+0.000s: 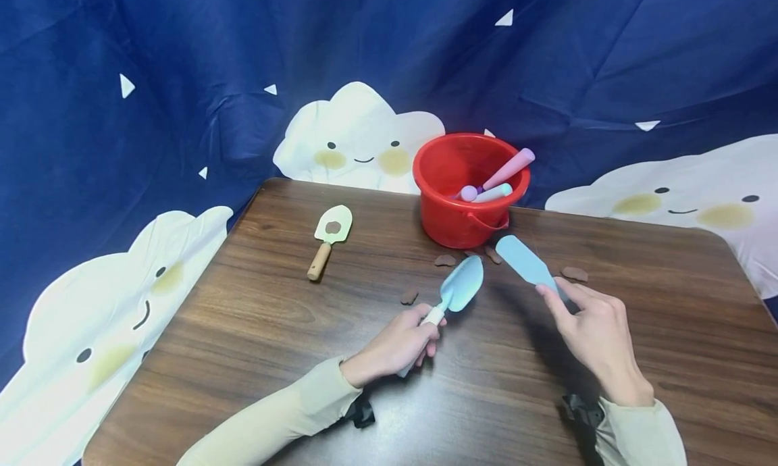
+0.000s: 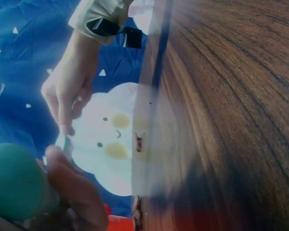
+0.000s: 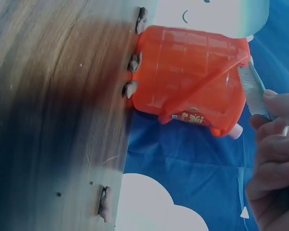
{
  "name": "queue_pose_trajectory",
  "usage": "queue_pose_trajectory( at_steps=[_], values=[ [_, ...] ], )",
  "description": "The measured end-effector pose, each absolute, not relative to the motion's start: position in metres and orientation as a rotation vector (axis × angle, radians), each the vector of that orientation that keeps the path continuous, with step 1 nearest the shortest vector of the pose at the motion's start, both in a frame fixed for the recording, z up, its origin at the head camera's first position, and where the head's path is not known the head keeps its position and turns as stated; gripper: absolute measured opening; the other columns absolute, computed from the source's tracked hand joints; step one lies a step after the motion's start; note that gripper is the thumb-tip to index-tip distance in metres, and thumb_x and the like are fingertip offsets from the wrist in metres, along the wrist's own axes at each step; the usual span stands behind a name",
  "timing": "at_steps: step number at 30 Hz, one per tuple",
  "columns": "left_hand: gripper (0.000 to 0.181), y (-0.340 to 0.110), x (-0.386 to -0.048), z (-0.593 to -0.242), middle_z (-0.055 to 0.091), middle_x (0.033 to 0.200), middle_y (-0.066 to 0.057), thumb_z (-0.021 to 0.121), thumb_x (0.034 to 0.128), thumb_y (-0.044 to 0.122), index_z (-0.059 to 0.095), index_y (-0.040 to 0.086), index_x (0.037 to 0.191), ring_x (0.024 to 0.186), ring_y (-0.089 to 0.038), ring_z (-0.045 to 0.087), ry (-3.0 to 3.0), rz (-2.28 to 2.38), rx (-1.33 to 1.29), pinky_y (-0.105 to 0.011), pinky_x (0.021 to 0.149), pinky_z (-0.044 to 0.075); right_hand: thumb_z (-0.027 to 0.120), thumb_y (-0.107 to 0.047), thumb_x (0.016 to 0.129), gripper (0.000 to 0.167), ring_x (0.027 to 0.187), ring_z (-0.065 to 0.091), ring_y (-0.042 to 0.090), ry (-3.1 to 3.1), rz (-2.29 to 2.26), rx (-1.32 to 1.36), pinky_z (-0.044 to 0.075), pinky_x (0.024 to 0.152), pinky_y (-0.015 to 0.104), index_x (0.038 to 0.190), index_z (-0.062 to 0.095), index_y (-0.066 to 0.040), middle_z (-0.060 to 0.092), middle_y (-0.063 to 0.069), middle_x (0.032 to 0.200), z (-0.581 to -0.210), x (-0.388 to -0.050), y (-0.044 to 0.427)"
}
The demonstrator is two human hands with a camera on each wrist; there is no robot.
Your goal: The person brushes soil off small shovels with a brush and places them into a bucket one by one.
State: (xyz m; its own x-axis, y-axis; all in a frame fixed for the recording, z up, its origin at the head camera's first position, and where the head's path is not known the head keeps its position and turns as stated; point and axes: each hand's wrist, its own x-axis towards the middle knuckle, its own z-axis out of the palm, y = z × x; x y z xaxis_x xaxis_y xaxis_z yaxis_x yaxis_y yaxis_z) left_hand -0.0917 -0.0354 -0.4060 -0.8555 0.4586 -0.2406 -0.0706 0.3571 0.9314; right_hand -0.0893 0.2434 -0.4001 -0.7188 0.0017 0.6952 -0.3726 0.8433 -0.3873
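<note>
My left hand (image 1: pixel 398 341) grips the pale handle of a light-blue toy trowel (image 1: pixel 464 283), its scoop held over the middle of the table. In the left wrist view the handle's rounded green end (image 2: pixel 14 180) fills the lower left. To the right, my right hand (image 1: pixel 598 331) holds a light-blue flat-bladed toy tool (image 1: pixel 524 260) with thumb and fingers, its blade tilted toward the bucket. The right wrist view shows this blade (image 3: pixel 254 91) edge-on; its handle is mostly hidden in the fingers. Several brown lumps (image 1: pixel 446 260) lie below the tools and near the bucket.
A red bucket (image 1: pixel 452 219) with pink, purple and mint-ended handles (image 1: pixel 509 169) sticking up stands at the table's back edge. A pale green trowel (image 1: pixel 322 258) with a wooden handle lies at left. A blue cloud-printed curtain (image 1: pixel 365 40) hangs behind the wooden table (image 1: pixel 255 331).
</note>
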Motion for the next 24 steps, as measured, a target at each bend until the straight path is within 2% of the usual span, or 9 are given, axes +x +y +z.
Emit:
queue_pose_trajectory(
  at_steps=[4,7,10,14,18,24],
  values=[
    [0.025,-0.035,-0.092,-0.406,0.056,0.064,-0.002,0.052,0.0867,0.010,0.054,0.002,0.111,0.044,-0.012,0.048,2.199,1.500,0.338,-0.021,0.036,0.042,0.081,-0.005,0.067,0.028,0.064,0.062,0.011,-2.265,0.689,0.266,0.041,0.057,0.018,0.093,0.075,0.002,0.073,0.019,0.088,-0.399,-0.089,0.247],
    [0.025,-0.035,-0.091,-0.407,0.054,0.059,-0.003,0.055,0.0863,0.009,0.052,0.005,0.111,0.042,-0.012,0.049,2.218,1.505,0.334,-0.023,0.036,0.043,0.082,-0.004,0.065,0.029,0.072,0.054,-0.013,-2.244,0.730,0.270,0.040,0.058,0.014,0.092,0.075,0.002,0.073,0.020,0.090,-0.399,-0.088,0.248],
    [0.025,-0.035,-0.090,-0.408,0.053,0.056,-0.004,0.057,0.0874,0.007,0.048,0.009,0.111,0.041,-0.013,0.051,2.193,1.538,0.335,-0.032,0.038,0.050,0.082,-0.002,0.065,0.029,0.086,0.045,-0.029,-2.221,0.766,0.275,0.038,0.063,0.007,0.092,0.075,0.004,0.073,0.021,0.090,-0.399,-0.088,0.248],
    [0.028,-0.035,-0.088,-0.410,0.061,0.067,-0.015,0.057,0.0889,0.005,0.042,0.010,0.112,0.041,-0.014,0.055,2.085,1.607,0.338,-0.044,0.044,0.056,0.082,-0.002,0.065,0.028,0.088,0.043,-0.032,-2.194,0.807,0.292,0.037,0.061,0.008,0.090,0.074,0.006,0.072,0.024,0.089,-0.397,-0.087,0.246],
    [0.031,-0.035,-0.087,-0.411,0.069,0.083,-0.019,0.056,0.0894,0.004,0.038,0.012,0.113,0.043,-0.016,0.059,1.987,1.644,0.322,-0.038,0.044,0.056,0.082,0.000,0.064,0.029,0.083,0.045,-0.028,-2.199,0.858,0.308,0.036,0.058,0.009,0.091,0.074,0.005,0.072,0.024,0.087,-0.392,-0.086,0.241],
    [0.031,-0.034,-0.086,-0.413,0.073,0.085,-0.015,0.058,0.0911,0.007,0.036,0.012,0.113,0.047,-0.017,0.063,1.895,1.666,0.284,-0.034,0.044,0.056,0.082,0.003,0.064,0.033,0.089,0.050,-0.027,-2.249,0.919,0.371,0.040,0.069,0.000,0.095,0.074,0.005,0.073,0.021,0.086,-0.384,-0.082,0.226]
  ],
)
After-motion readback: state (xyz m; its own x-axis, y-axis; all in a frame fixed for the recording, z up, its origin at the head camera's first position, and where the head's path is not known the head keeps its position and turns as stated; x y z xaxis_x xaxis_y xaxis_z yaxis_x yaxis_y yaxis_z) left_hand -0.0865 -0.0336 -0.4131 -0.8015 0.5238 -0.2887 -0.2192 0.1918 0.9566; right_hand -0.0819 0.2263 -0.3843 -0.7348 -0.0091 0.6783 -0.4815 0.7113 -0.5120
